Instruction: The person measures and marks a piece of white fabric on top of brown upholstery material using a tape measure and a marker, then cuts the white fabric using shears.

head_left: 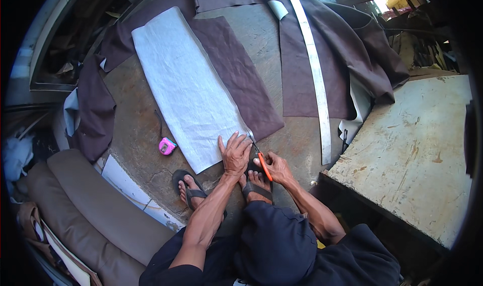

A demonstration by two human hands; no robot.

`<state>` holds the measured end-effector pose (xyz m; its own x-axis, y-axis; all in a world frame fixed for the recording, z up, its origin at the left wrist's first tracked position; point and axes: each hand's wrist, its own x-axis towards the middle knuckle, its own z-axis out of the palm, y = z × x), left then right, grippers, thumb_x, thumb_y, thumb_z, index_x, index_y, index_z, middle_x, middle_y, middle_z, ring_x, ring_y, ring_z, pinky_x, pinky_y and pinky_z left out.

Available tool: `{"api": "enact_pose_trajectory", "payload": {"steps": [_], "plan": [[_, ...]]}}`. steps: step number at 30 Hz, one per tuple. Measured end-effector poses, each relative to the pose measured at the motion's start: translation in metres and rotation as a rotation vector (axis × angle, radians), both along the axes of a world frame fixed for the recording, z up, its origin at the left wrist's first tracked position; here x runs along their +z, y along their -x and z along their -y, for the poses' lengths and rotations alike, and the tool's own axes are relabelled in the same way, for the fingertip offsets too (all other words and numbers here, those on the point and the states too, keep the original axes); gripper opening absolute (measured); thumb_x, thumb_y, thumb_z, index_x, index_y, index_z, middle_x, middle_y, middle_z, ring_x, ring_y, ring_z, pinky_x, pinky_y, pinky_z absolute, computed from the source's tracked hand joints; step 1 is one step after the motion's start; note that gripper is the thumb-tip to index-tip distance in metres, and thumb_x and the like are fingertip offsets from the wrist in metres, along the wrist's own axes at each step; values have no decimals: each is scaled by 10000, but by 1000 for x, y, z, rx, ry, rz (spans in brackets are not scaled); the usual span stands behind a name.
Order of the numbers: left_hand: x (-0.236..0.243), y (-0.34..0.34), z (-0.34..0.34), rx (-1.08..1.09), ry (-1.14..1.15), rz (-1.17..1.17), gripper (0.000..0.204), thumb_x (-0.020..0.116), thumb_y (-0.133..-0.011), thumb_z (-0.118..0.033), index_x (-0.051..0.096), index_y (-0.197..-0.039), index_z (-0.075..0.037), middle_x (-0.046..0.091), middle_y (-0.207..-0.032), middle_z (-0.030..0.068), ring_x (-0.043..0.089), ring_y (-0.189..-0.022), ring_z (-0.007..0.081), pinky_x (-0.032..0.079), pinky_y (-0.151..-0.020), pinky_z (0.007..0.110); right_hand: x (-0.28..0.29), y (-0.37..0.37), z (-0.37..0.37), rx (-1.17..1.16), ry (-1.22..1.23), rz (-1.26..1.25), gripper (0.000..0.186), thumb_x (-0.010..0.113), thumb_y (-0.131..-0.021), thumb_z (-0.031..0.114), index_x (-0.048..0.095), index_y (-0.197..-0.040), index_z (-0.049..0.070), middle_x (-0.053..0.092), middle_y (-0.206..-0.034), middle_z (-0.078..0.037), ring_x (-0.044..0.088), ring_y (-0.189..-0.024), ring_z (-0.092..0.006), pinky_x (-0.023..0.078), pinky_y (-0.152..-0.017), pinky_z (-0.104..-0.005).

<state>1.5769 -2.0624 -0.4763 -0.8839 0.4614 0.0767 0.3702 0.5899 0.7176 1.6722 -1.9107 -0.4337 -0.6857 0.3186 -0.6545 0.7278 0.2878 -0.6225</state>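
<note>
This looks like a small upholstery workshop, with brown leather-like sheets (234, 69) spread over a stained floor (126, 110), a long straightedge (314, 67), a pink tape measure (167, 146), orange-handled scissors (264, 166) and a padded brown cushion (105, 205) near them.

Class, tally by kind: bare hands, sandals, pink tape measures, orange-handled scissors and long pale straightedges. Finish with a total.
Bare hands: 2
Sandals: 2
Pink tape measure: 1
Orange-handled scissors: 1
Long pale straightedge: 1
Total: 7
</note>
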Motion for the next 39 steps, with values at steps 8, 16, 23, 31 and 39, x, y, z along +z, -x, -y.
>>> {"api": "enact_pose_trajectory", "payload": {"steps": [8,16,23,31,39], "plan": [[1,0,-1,58,-42,91,109,679,-913,-192,734,-988,-134,723,-1210,12,533,-1326,252,109,-1198,604,-4,5,1,3,-3,-28,670,767,-800,619,598,-784,-30,630,-697,-169,616,-659,-255,498,-632,-411],[-1,-2,2,68,-112,161,107,646,-942,-187,707,-1011,-133,717,-1226,12,547,-1329,241,98,-1200,606,-6,15,-5,12,23,-40,708,749,-790,659,614,-817,-35,644,-718,-200,652,-696,-295,504,-654,-439],[6,-6,3,122,-174,240,133,617,-975,-160,666,-1092,-121,708,-1248,9,571,-1311,228,123,-1206,569,-5,33,-2,38,-20,-33,654,745,-825,625,658,-854,-23,641,-711,-115,607,-687,-186,495,-647,-379],[14,-3,9,164,-223,359,140,583,-1003,-155,633,-1123,-103,731,-1210,35,607,-1277,224,150,-1212,540,3,42,-6,11,98,7,736,740,-798,667,671,-937,-52,687,-785,-192,670,-745,-258,524,-695,-415],[19,-6,8,173,-249,368,114,579,-1000,-127,632,-1096,-93,731,-1212,40,627,-1253,213,170,-1205,540,-9,55,-4,33,16,-25,708,721,-815,676,675,-910,-24,653,-742,-126,629,-711,-211,492,-639,-380]]}}
